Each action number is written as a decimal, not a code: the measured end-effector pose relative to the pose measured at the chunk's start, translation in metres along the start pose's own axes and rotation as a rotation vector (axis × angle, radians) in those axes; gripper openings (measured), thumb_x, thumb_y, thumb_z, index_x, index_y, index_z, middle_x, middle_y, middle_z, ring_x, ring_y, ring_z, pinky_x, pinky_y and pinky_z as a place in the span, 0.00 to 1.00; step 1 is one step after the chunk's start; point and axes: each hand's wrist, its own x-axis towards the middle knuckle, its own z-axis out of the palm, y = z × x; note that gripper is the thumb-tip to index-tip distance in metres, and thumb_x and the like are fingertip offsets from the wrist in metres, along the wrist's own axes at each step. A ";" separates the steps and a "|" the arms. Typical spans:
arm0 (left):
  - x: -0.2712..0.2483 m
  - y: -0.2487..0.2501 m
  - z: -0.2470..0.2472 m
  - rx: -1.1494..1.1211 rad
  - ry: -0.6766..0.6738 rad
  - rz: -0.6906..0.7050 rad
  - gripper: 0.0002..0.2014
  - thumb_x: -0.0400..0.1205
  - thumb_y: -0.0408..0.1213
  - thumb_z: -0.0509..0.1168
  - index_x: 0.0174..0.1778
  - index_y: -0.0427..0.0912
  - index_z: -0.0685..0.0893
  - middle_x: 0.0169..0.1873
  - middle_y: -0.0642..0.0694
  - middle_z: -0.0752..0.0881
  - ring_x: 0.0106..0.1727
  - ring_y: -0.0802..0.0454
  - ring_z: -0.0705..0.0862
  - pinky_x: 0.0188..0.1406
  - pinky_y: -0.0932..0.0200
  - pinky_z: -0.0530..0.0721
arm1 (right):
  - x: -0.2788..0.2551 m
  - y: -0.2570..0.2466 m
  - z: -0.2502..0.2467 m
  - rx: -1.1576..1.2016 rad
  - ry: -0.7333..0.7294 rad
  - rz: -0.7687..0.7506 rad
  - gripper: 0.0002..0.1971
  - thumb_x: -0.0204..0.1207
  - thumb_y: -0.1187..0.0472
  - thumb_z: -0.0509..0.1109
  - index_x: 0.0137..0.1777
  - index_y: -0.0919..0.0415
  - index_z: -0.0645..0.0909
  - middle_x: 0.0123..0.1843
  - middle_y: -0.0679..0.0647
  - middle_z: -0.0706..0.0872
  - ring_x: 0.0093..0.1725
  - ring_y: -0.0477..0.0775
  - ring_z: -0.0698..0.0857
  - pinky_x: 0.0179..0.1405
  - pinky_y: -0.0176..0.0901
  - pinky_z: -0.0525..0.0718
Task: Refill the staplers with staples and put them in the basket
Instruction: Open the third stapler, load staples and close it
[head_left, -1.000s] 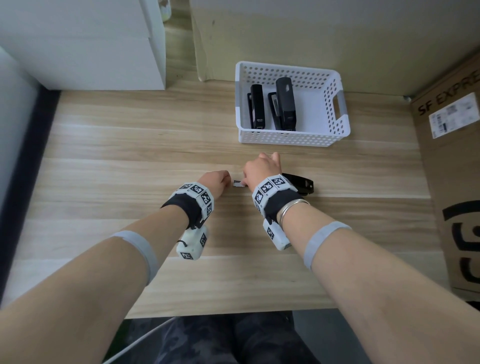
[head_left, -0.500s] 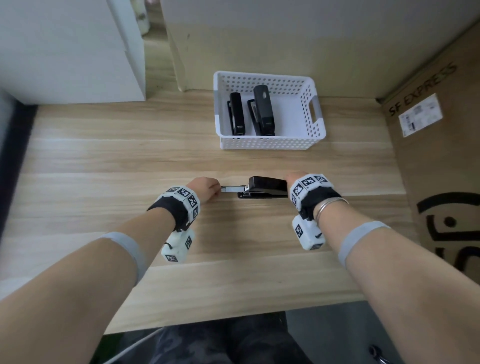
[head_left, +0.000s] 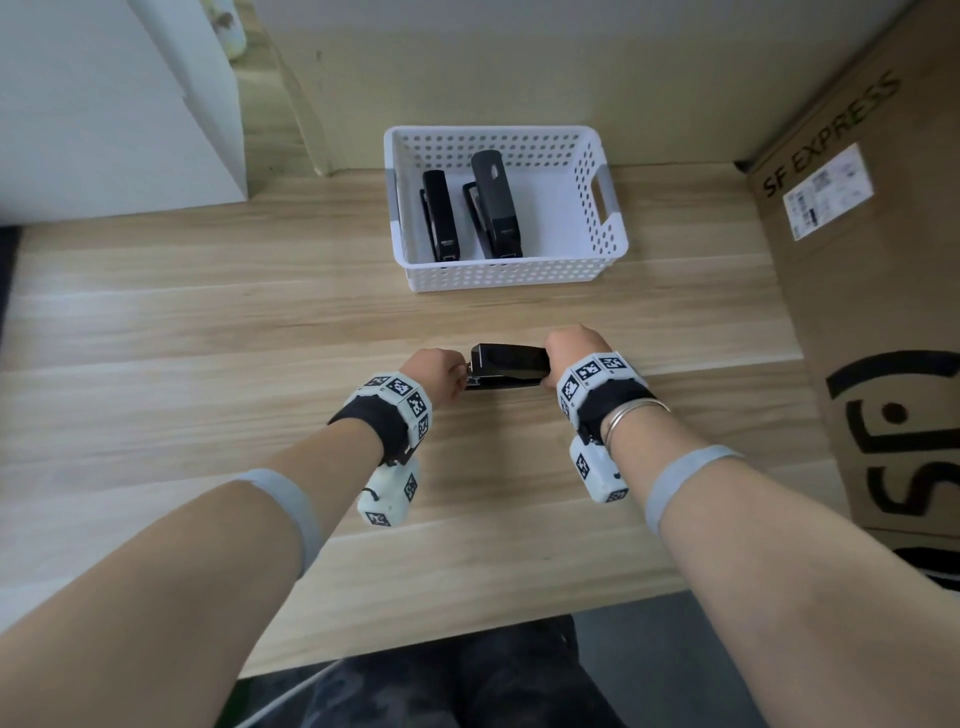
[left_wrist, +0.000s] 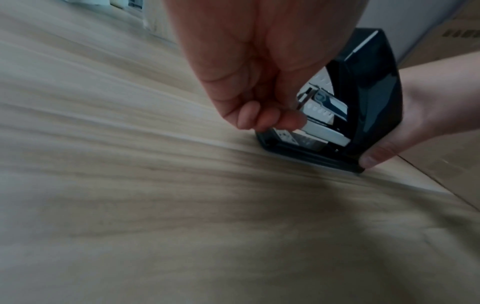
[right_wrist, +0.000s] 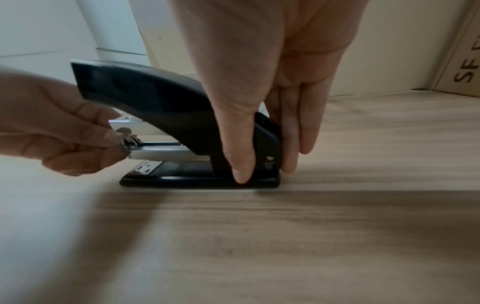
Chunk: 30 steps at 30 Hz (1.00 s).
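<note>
A black stapler (head_left: 511, 364) stands on the wooden desk (head_left: 208, 364), nose pointing left. My right hand (head_left: 558, 358) pinches its rear end, thumb (right_wrist: 240, 164) on the near side and fingers on the far side. At the nose, my left hand (head_left: 457, 371) pinches the front of the silver magazine (right_wrist: 161, 153), which sits under the raised black top (right_wrist: 145, 94). The left wrist view shows the fingertips (left_wrist: 270, 120) on that metal rail (left_wrist: 324, 131). A white basket (head_left: 602, 249) at the back holds two black staplers (head_left: 440, 215) (head_left: 496, 202).
A large cardboard box (head_left: 883, 312) stands along the desk's right side. A white cabinet (head_left: 104, 104) fills the back left corner, and the wall runs behind the basket. The desk's front edge is near my knees.
My right hand has shifted from the stapler's front to its rear. The silver magazine that stuck out to the left is now slid in, and my left hand has followed it to the nose.
</note>
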 end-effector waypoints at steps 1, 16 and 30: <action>0.001 0.001 0.000 -0.005 0.009 0.000 0.13 0.84 0.29 0.51 0.37 0.39 0.78 0.37 0.42 0.81 0.42 0.48 0.77 0.54 0.52 0.80 | 0.000 0.000 0.000 -0.007 0.001 -0.004 0.10 0.71 0.65 0.73 0.52 0.64 0.86 0.36 0.57 0.80 0.38 0.61 0.80 0.39 0.40 0.79; 0.012 0.028 -0.043 0.018 0.289 0.016 0.14 0.86 0.34 0.50 0.54 0.32 0.80 0.50 0.30 0.86 0.44 0.38 0.82 0.45 0.50 0.79 | -0.021 0.004 -0.009 -0.037 0.171 -0.269 0.20 0.73 0.51 0.73 0.65 0.53 0.79 0.62 0.54 0.83 0.61 0.60 0.83 0.52 0.49 0.83; 0.052 0.048 -0.127 0.166 0.518 -0.100 0.13 0.82 0.29 0.55 0.61 0.31 0.77 0.67 0.35 0.71 0.69 0.32 0.69 0.71 0.42 0.73 | -0.005 0.037 -0.131 0.104 0.411 -0.046 0.20 0.71 0.42 0.72 0.52 0.57 0.83 0.49 0.58 0.86 0.50 0.62 0.87 0.41 0.44 0.82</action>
